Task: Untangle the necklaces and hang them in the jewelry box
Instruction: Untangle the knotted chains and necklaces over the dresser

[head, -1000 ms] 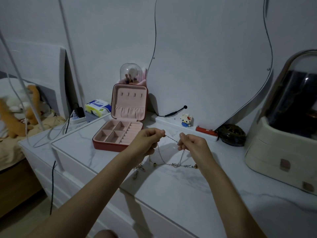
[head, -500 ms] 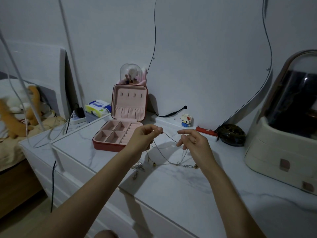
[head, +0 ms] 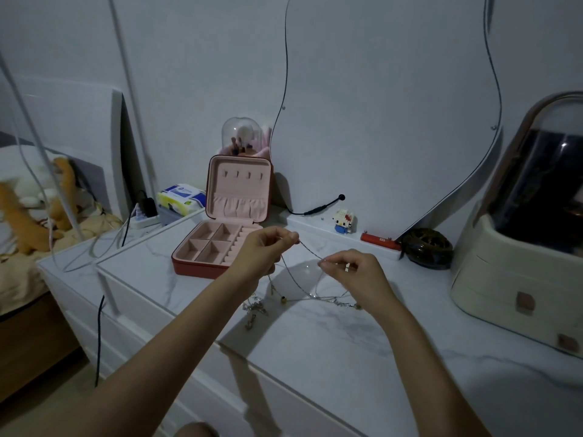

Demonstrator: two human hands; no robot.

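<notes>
**Chain pulled taut to find the knot**

While the jewelry box (head: 220,247) waits open on the tabletop (head: 331,335) with its lid upright, both hands work just in front of it, lifted above the surface. The left hand (head: 265,250) pinches a thin chain between thumb and fingertip, and the right hand (head: 350,272) pinches the same strand a little lower and to the right, so that a short length runs straight between them. Holding it tight this way probably separates one strand from the rest, letting the person see where it crosses the others.

The necklaces (head: 303,294) hang below the hands in slack loops, their lower parts and small charms resting on the tabletop, which takes their weight off the knot. The hooks (head: 243,175) inside the lid are bare, so nothing is hung yet. The box likely stands near so that a freed chain has only a short way to travel.
</notes>
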